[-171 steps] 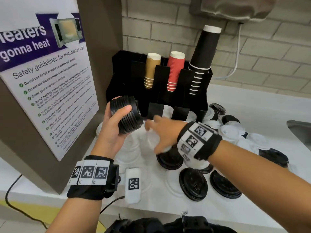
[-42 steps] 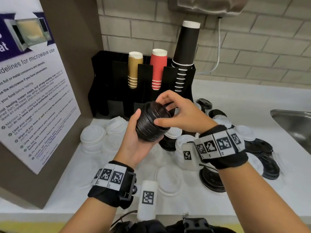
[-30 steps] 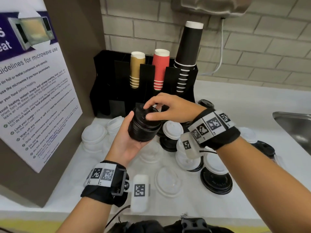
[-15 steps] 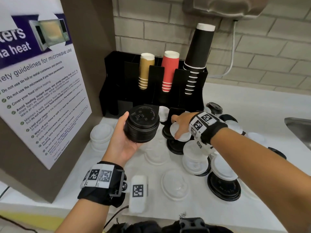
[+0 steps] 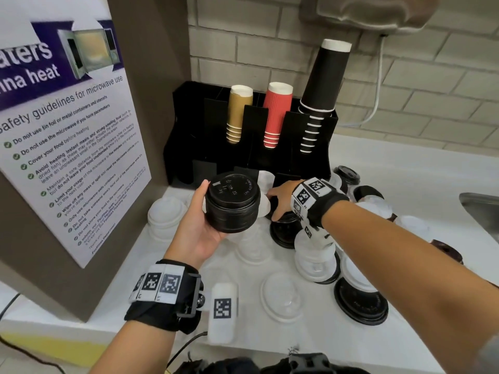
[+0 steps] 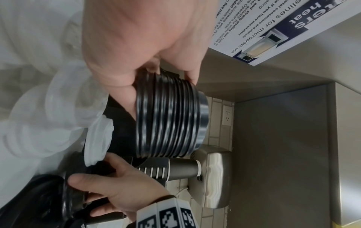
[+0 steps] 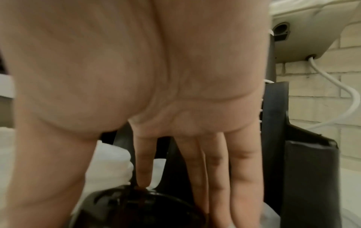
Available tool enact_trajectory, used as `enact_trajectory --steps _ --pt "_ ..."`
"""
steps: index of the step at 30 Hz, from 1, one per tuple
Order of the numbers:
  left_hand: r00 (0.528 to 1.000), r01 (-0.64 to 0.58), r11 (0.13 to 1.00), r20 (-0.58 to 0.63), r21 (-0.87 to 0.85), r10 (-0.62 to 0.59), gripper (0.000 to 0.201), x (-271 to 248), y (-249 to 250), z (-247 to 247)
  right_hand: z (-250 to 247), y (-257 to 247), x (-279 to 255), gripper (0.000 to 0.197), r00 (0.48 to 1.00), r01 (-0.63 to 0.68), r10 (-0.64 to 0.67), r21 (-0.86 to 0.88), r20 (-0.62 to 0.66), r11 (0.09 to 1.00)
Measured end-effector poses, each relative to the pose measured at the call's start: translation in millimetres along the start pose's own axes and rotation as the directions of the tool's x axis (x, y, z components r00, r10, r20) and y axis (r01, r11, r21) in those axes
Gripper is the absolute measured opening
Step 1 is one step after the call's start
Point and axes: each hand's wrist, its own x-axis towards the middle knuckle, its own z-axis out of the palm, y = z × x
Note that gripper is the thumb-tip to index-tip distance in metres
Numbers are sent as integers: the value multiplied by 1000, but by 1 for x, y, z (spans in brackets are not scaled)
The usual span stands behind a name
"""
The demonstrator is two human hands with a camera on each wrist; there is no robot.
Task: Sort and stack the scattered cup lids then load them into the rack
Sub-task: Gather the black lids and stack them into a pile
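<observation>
Left hand (image 5: 198,233) cupped under a tall stack of nested black plastic cup lids (image 5: 232,205), thumb and fingers curled round its ribbed side, held above the white countertop (image 5: 405,168) just in front of the black slotted cup-and-lid rack (image 5: 194,125). Right hand (image 5: 283,198) reaching down over a round black plastic lid (image 7: 136,206) beside the rack's base; fingers (image 7: 213,168) straight and extended, index tip touching the lid's top, no closed grip visible. Loose white lids (image 5: 316,263), clear domed lids (image 5: 280,295) and black lids (image 5: 361,303) scattered across the counter. Gold, red and black paper cup stacks (image 5: 276,114) upright in the rack's rear slots.
</observation>
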Motion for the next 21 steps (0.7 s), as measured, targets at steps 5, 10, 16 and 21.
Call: enact_trajectory --steps 5,10,16,21 --pt "1000 12 999 28 32 -13 45 1 -1 -2 4 6 5 73 1000 4 -4 3 9 1000" --pt "994 3 998 106 56 -9 56 -2 -2 1 -16 21 -20 58 1000 -20 20 188 2 982" --pt "954 -25 996 301 89 -3 68 -7 -7 8 -21 39 -72 38 987 91 20 649 -162 755" --pt "934 1 993 355 116 -42 100 0 -18 13 4 18 -108 21 873 456 59 854 -484 252"
